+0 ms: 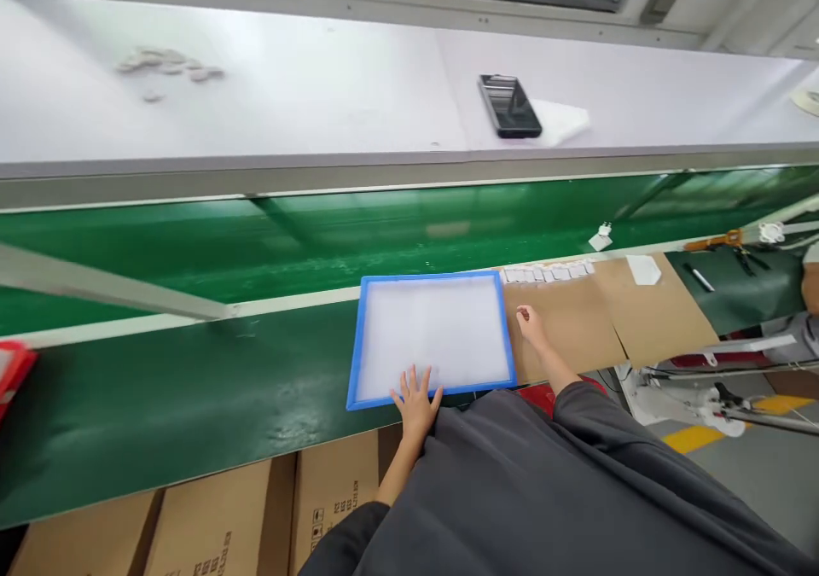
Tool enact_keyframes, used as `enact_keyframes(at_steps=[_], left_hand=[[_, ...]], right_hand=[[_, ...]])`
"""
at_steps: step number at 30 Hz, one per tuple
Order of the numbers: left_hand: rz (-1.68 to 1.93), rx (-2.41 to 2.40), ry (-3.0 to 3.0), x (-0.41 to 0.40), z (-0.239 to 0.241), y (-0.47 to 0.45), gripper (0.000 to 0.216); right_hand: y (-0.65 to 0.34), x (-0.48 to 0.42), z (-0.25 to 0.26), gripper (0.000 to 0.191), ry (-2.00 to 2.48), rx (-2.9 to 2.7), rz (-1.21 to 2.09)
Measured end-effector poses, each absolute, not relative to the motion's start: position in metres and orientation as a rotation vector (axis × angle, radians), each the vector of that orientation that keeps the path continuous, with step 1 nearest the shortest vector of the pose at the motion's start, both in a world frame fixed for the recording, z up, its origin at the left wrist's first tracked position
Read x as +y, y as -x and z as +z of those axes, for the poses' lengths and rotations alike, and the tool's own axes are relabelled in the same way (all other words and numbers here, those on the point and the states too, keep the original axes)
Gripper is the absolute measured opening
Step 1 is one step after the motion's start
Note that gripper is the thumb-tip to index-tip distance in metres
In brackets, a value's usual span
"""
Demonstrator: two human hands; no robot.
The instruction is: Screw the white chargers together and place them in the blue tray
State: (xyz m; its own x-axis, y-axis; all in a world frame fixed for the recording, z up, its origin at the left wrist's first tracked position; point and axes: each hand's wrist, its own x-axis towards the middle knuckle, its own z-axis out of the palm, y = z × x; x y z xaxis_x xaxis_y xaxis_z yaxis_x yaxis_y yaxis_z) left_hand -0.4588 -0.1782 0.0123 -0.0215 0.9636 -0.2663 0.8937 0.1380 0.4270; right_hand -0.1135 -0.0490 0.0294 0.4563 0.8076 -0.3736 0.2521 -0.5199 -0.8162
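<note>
A flat white tray with a blue rim [358, 346] lies on the green bench top in front of me. My left hand [417, 398] rests on its near edge, fingers spread and flat, holding nothing. My right hand [531, 324] is just right of the tray, over a brown cardboard sheet [576, 328], with its fingers curled together near the tray's right rim; whether it holds anything small I cannot make out. A row of small white pieces [545, 273] lies along the cardboard's far edge.
A green conveyor belt [320, 235] runs behind the tray. On the white shelf beyond lie a black phone [508, 105] and several pale small parts [170, 62]. Cardboard boxes [217, 525] stand under the bench. Tools and a pen [699, 277] lie at right.
</note>
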Motion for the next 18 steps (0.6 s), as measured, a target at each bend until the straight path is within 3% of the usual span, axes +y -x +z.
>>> enact_keyframes(at_steps=[6,16,18], left_hand=[[-0.088,2.050,-1.756,-0.180,0.015,0.435,0.059],[-0.220,2.177,-1.736,-0.203,0.011,0.464,0.058],[-0.230,2.174,-1.728,-0.203,0.013,0.470,0.059]], right_hand=[[0.050,-0.153,0.023,0.008,1.933,-0.738,1.124],[0.004,-0.271,0.011,0.004,1.957,-0.464,1.280],[0.002,-0.289,0.011,0.010,1.989,-0.364,1.263]])
